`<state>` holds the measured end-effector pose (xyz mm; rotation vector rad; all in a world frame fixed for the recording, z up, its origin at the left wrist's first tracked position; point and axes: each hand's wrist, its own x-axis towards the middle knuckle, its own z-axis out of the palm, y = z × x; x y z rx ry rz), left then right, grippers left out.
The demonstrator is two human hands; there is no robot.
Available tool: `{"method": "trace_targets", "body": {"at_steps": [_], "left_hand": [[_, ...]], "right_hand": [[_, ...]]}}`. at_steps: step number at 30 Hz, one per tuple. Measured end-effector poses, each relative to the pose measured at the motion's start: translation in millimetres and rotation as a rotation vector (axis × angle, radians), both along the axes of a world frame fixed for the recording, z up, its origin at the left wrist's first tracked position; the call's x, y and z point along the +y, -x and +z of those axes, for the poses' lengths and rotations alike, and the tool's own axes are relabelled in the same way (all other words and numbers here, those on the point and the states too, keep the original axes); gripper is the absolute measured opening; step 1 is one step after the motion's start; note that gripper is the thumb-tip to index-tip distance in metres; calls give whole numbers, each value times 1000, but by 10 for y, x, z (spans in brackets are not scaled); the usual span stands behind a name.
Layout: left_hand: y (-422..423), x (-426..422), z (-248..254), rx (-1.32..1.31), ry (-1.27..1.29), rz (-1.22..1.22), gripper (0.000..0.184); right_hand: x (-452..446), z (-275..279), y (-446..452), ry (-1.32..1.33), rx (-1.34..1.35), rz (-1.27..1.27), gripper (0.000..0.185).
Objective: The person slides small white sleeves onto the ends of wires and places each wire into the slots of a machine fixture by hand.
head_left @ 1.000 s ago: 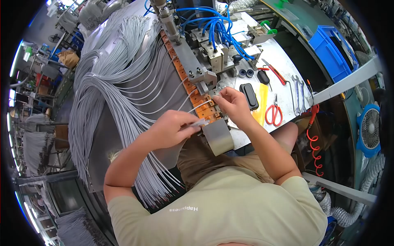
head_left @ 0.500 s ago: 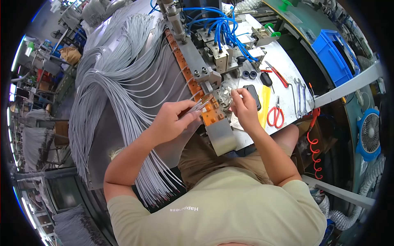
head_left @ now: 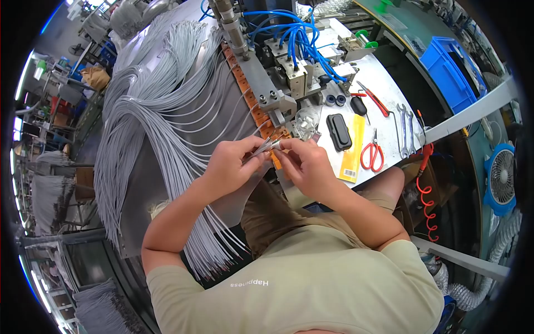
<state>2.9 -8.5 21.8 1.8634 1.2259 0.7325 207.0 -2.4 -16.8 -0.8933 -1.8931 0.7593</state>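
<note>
My left hand (head_left: 229, 168) is closed, pinching a few grey cables (head_left: 260, 148) whose ends point toward my right hand. My right hand (head_left: 309, 171) is closed too, thumb and forefinger at a small whitish piece (head_left: 276, 145) against those cable ends; its exact kind is too small to tell. Both hands meet above the near end of an orange fixture strip (head_left: 257, 113), which they partly cover. Beyond them lies a clear plastic bag of small pale parts (head_left: 306, 122). A large bundle of grey cables (head_left: 161, 131) spreads over the bench on the left.
A metal press with cylinders (head_left: 272, 100) and blue air tubes (head_left: 300, 33) stands ahead. On the right of the white table are a black case (head_left: 339, 132), a yellow packet (head_left: 352, 153), red-handled scissors (head_left: 373, 156), wrenches (head_left: 404, 131) and a blue crate (head_left: 453, 75).
My right hand has moved left and down from beside the plastic bag to the cable ends at my left hand. The black case is now uncovered. My left hand has barely moved.
</note>
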Motion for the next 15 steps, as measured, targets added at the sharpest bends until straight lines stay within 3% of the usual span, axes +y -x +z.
{"method": "trace_targets", "body": {"at_steps": [9, 15], "left_hand": [[30, 36, -3, 40, -97, -33, 13], [6, 36, -2, 77, -50, -21, 14]], "right_hand": [[16, 11, 13, 210, 20, 48, 8], [54, -4, -13, 108, -25, 41, 8]]}}
